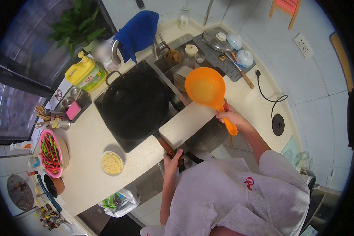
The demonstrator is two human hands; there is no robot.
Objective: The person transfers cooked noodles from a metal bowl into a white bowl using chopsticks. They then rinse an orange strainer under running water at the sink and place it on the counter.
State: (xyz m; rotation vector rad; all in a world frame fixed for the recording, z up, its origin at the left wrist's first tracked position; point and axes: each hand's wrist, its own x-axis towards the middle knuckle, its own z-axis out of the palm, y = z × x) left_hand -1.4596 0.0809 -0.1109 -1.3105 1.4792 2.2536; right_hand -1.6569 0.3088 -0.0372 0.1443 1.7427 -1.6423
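Note:
My left hand [172, 157] is closed around the brown handle of a large black wok [135, 106]. The wok sits over a dark square surface beside the faucet, and its inside looks dark. In my right hand [231, 116] is the handle of an orange water ladle [219, 80], held above the counter at the right of the wok. The ladle's bowl faces up and looks paler in the middle; I cannot tell how much liquid it holds. A small bowl of chopped pale yellow bits [112, 163] stands on the counter left of the wok handle.
A blue cloth [137, 33] drapes over the faucet [158, 49]. A yellow jug [84, 72] stands behind the wok. At left is a pink-rimmed basin [64, 147] of red and green chilies. A lidded pan [218, 40] lies on a grey mat. A black cord [265, 96] crosses the right counter.

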